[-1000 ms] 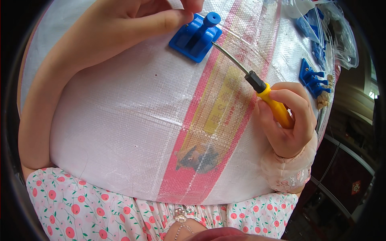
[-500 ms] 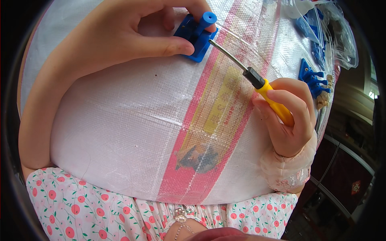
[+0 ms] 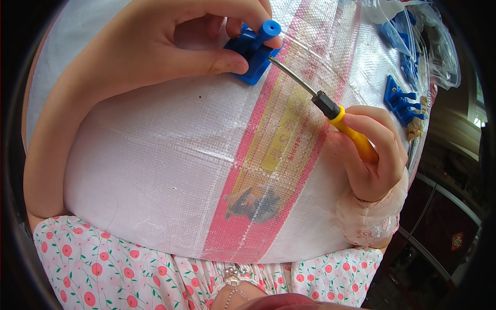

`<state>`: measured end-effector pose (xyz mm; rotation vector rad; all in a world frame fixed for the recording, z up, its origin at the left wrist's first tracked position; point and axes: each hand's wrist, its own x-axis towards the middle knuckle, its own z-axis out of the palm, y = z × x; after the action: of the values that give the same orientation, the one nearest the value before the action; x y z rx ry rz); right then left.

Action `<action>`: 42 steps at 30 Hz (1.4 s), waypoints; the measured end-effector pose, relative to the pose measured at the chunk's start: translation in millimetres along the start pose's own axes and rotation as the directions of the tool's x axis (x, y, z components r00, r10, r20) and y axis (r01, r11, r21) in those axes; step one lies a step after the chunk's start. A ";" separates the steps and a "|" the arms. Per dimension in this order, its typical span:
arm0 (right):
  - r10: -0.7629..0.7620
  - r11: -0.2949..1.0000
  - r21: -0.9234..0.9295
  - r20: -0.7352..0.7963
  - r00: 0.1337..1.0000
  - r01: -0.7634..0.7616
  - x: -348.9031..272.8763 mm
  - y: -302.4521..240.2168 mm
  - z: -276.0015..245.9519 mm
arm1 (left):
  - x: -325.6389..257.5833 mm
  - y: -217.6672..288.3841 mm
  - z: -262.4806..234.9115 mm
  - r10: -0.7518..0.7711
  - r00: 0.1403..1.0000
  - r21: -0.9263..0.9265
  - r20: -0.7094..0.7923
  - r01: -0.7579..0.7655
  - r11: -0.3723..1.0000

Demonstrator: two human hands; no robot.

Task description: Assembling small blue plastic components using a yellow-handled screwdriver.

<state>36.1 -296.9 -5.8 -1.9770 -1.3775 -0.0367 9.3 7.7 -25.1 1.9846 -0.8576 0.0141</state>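
Blue plastic bracket [image 3: 257, 57] rests near the far edge of the view on the sheet-covered desk [image 3: 144, 150], pinched in the person's left hand [image 3: 160, 41]. The left thumb presses its near side and a finger of the same hand bears on its far side, beside the round blue knob [image 3: 270, 30] that stands up from it. The right hand [image 3: 373, 173] has its fingers curled firmly round the yellow handle of a screwdriver [image 3: 326, 105], whose metal shaft slants up and leftward to the bracket. The tip is right at the bracket's right edge; whether it touches the plastic or stops just short is hard to tell from this angle.

The step in hand appears to be setting the tool to the side of the bracket while the left hand steadies it. By that reading, the next move calls for a firm left grip and a tip well lined up before any pressure or turn.

Off to the right, well apart from the bracket, lies a second blue piece with prongs [image 3: 400, 101], a small beige lump [image 3: 415, 129] just beside it. Beyond them is a clear plastic bag [image 3: 442, 49].
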 end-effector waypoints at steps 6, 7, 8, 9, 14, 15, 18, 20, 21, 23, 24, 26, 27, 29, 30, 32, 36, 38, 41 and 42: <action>0.016 1.000 0.018 0.000 1.000 -0.016 0.9 0.1 -0.7 | -0.1 10.1 -0.3 -0.096 0.995 0.071 -0.013 0.096 0.993; 0.016 1.000 0.013 0.000 1.000 -0.016 1.0 -0.1 -0.8 | -0.3 10.6 -0.4 -0.112 0.994 0.070 -0.013 0.113 0.991; 0.015 1.000 0.009 -0.001 1.000 -0.015 0.9 0.0 -0.5 | -0.3 11.2 -1.0 -0.121 0.993 0.088 0.000 0.121 0.989; 0.018 1.000 0.005 -0.001 1.000 -0.018 0.7 -0.3 -0.1 | -0.1 11.2 -1.1 -0.108 0.994 0.103 0.000 0.107 0.989; 0.031 0.999 0.031 -0.007 0.999 -0.031 -0.8 1.1 1.1 | -0.2 6.9 0.7 -0.040 0.999 0.123 -0.021 0.042 0.991; 0.030 0.999 0.030 -0.006 1.000 -0.030 -0.3 0.8 0.7 | -0.8 6.8 0.6 -0.060 0.998 0.103 -0.028 0.063 0.993; 0.021 1.000 0.019 -0.004 1.000 -0.021 -0.1 0.4 -0.2 | -2.3 6.0 2.4 -0.120 0.992 0.043 -0.049 0.122 0.992; 0.021 1.000 0.009 -0.004 1.000 -0.021 0.1 -0.5 -0.6 | -0.9 11.5 1.6 -0.121 0.992 0.068 -0.045 0.124 0.990; 0.024 1.000 0.005 -0.004 1.000 -0.024 0.3 -1.5 -1.0 | -0.7 13.3 1.2 -0.119 0.992 0.087 -0.040 0.122 0.989; 0.034 0.999 -0.002 -0.008 0.999 -0.034 -0.5 -2.0 -1.2 | -0.4 14.0 2.1 -0.118 0.993 0.110 -0.032 0.121 0.987; 0.041 0.999 -0.004 -0.012 0.999 -0.041 -1.5 -1.6 -1.3 | -0.1 14.2 3.1 -0.128 0.991 0.116 -0.029 0.131 0.985; 0.044 0.999 -0.004 -0.008 0.999 -0.044 -2.0 -1.4 -1.8 | 1.4 18.2 3.0 -0.159 0.987 0.130 -0.022 0.160 0.979; 0.042 0.999 -0.001 -0.001 0.999 -0.042 -1.4 -1.7 -2.3 | 2.1 18.2 2.6 -0.149 0.989 0.132 -0.021 0.150 0.980; 0.034 0.999 0.005 0.004 0.999 -0.034 -0.6 -1.6 -2.5 | 1.9 15.9 1.7 -0.105 0.994 0.134 -0.021 0.107 0.985; 0.028 1.000 0.008 0.002 1.000 -0.028 -0.1 -1.2 -2.1 | 1.7 16.6 0.5 -0.094 0.995 0.138 -0.015 0.095 0.986; 0.028 1.000 0.012 0.002 1.000 -0.028 0.0 -0.9 -1.6 | 2.0 18.9 0.0 -0.090 0.996 0.145 -0.001 0.089 0.985; 0.036 0.999 0.018 0.001 0.999 -0.036 -0.1 -0.5 -1.2 | 0.8 16.3 1.4 -0.068 0.998 0.167 -0.008 0.069 0.984; 0.035 0.999 0.016 0.001 0.999 -0.035 -0.6 -0.4 -1.3 | -0.8 9.4 3.4 -0.042 0.999 0.157 -0.023 0.045 0.986; 0.037 0.999 0.007 0.007 0.999 -0.037 -1.4 -0.9 -1.9 | 0.1 11.1 5.6 -0.059 0.998 0.096 -0.028 0.062 0.993; 0.037 0.999 0.008 0.010 0.999 -0.037 -0.3 -1.3 -2.1 | 0.3 12.5 4.5 -0.058 0.998 0.099 -0.024 0.060 0.993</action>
<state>35.7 -298.1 -3.6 -1.9985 -1.3447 -0.0042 0.9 0.2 -18.1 2.0987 -0.7979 0.0443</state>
